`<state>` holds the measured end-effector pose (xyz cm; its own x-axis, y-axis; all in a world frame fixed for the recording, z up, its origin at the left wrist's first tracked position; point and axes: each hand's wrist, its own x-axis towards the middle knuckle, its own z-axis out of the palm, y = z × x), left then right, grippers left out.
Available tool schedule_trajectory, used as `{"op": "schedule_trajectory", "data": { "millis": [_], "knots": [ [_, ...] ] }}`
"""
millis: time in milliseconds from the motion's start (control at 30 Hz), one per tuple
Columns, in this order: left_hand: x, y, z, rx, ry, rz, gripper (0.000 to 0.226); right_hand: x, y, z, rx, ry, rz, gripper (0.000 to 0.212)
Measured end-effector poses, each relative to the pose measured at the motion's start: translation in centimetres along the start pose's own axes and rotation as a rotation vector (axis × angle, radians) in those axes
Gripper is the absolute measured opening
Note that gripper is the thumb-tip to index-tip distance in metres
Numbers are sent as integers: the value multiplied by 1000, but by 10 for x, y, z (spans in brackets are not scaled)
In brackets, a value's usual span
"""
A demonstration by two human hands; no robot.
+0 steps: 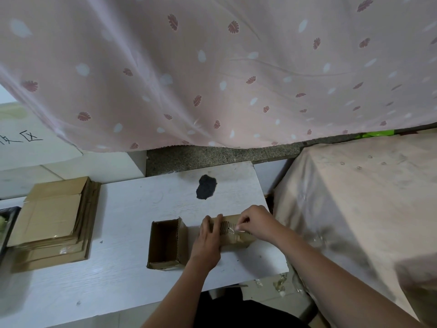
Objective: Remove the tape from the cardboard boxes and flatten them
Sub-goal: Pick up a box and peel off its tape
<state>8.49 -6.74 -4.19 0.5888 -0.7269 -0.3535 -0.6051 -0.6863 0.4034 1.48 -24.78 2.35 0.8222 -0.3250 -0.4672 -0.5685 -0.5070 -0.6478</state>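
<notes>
A small brown cardboard box (236,240) lies on the white table (132,209) near its right edge. My left hand (208,242) lies flat on the box's left part, fingers straight, holding it down. My right hand (255,223) pinches a strip of clear tape (236,229) that is partly lifted off the box's top. A second small box (165,243) stands open and empty just left of my left hand. A stack of flattened cardboard boxes (54,223) sits at the table's left.
A dark blotch (206,187) marks the table behind the boxes. A cloth-covered block (354,197) stands close on the right. A pink leaf-patterned curtain (212,67) hangs behind. Crumpled tape scraps (280,284) lie on the floor below the table's right edge.
</notes>
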Motion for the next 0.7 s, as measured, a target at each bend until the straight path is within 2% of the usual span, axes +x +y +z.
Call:
{"op": "schedule_trajectory", "data": {
  "millis": [100, 200, 367, 467, 600, 633, 700],
  "knots": [
    [0, 0, 1, 103, -9, -34, 97, 1, -4, 9, -5, -13, -25, 8],
    [4, 5, 5, 211, 3, 38, 88, 1, -2, 15, -4, 44, -29, 6],
    [6, 16, 22, 209, 19, 98, 88, -2, -1, 16, 87, 107, 18, 11],
    [6, 15, 25, 196, 37, 77, 84, -7, -1, 14, 247, 68, 78, 21],
    [4, 12, 22, 244, 15, 89, 78, -16, -5, 11, 582, -75, 150, 11],
    [4, 12, 22, 269, 5, 96, 78, -17, -5, 10, 629, -109, 166, 14],
    [4, 13, 22, 295, -1, 93, 79, -17, -6, 9, 573, -126, 167, 13]
  ]
}}
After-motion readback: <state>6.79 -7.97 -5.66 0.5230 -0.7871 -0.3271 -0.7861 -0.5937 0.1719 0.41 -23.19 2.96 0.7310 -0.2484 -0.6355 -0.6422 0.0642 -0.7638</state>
